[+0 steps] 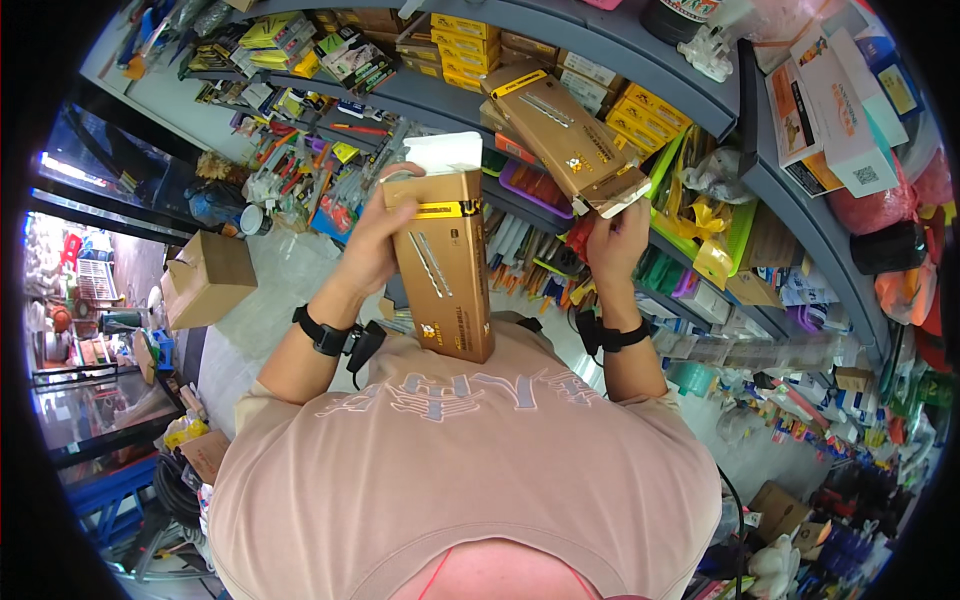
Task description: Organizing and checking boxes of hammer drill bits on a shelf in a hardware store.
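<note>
My left hand (379,232) grips a golden-brown cardboard hammer drill bit box (446,277) with a yellow band and pictured bits. It stands lengthwise before my chest, its white-lined top flap (442,152) raised. Its contents are hidden. A second drill bit box (566,135) of the same design slants across the shelf front, its near end flap open. At that end my right hand (621,236) has its curled fingers on the flap; part of the grip is hidden beneath the cardboard.
Yellow boxes (465,49) stack on the grey shelf (420,90) ahead. A green basket (739,232) holds plastic bags to the right. Purple trays and many pencil-like tools fill lower levels. White cartons (847,120) stand on the right shelf. A cardboard carton (210,277) sits on the left.
</note>
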`<state>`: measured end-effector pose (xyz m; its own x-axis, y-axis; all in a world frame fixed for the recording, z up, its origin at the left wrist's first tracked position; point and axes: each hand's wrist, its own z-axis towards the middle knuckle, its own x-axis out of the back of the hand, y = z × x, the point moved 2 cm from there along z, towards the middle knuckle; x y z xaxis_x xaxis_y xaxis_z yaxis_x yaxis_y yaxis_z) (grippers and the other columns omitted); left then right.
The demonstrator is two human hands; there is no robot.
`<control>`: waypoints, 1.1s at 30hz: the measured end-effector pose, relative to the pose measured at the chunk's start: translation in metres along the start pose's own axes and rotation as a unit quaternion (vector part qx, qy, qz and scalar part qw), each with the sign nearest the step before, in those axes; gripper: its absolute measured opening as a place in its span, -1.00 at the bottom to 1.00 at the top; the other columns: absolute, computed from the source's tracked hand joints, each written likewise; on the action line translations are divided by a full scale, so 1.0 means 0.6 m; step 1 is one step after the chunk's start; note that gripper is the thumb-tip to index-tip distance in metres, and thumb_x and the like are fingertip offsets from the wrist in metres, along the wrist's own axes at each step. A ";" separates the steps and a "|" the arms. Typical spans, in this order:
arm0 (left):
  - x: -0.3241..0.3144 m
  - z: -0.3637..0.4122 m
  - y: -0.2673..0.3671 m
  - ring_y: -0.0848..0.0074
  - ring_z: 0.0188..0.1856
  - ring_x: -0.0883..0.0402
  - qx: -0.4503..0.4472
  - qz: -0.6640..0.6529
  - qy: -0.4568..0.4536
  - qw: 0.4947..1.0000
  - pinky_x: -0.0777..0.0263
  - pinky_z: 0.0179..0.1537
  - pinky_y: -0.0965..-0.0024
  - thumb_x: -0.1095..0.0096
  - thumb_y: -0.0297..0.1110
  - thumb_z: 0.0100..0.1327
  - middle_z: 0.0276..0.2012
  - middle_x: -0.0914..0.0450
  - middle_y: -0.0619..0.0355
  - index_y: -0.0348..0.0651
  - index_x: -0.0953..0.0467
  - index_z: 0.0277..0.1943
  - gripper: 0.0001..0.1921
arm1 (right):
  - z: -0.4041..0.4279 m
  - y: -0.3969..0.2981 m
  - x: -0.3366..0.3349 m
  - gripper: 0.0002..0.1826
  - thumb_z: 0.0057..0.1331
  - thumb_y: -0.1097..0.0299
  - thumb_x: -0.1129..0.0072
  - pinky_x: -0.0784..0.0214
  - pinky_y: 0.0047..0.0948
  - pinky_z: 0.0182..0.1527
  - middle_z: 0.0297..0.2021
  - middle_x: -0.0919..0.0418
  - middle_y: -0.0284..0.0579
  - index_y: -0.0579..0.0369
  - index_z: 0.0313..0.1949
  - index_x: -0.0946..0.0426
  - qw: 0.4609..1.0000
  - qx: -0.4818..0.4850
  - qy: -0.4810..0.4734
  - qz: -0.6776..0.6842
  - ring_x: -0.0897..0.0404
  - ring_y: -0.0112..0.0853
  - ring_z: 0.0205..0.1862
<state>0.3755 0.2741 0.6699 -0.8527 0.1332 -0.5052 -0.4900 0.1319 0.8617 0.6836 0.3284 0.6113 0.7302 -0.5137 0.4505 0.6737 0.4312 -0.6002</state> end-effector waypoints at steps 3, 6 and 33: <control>0.022 0.012 0.020 0.46 0.10 -0.57 0.007 0.035 -0.014 0.999 -0.50 0.11 0.31 -0.05 -0.04 0.50 0.10 -0.53 0.07 -0.11 -0.34 0.11 -0.65 | -0.049 0.042 -0.008 -0.89 0.50 0.43 0.03 -0.62 -0.31 -0.14 0.06 -0.51 0.18 0.21 -0.10 -0.34 0.938 -0.204 0.109 0.260 -0.67 -0.11 -0.08; 0.025 0.017 0.033 0.41 0.07 -0.62 0.005 0.024 -0.003 1.000 -0.57 0.05 0.27 0.09 0.07 0.55 0.05 -0.58 0.03 -0.15 -0.40 0.01 -0.59 | -0.047 0.046 0.003 -0.81 0.61 0.25 0.25 -0.68 -0.12 -0.07 0.07 -0.51 0.25 0.12 -0.05 -0.14 0.877 -0.198 0.192 0.394 -0.64 -0.02 0.02; 0.022 -0.006 0.101 0.40 0.09 -0.63 0.014 0.158 -0.120 0.980 -0.42 0.19 0.36 -0.01 -0.29 0.45 0.04 -0.66 -0.01 -0.45 -0.57 0.10 -0.62 | 0.004 -0.242 0.074 -0.66 0.58 0.02 0.14 -0.10 -0.67 -0.55 -0.44 -0.19 -0.39 0.04 -0.09 -0.43 0.368 -0.452 -0.133 0.802 -0.17 -0.65 -0.52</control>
<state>0.3339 0.2801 0.7156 -0.8920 0.3988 -0.2127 -0.2006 0.0725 0.9770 0.6186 0.2448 0.7198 0.1721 0.0067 -0.9851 -0.8727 -0.4628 -0.1556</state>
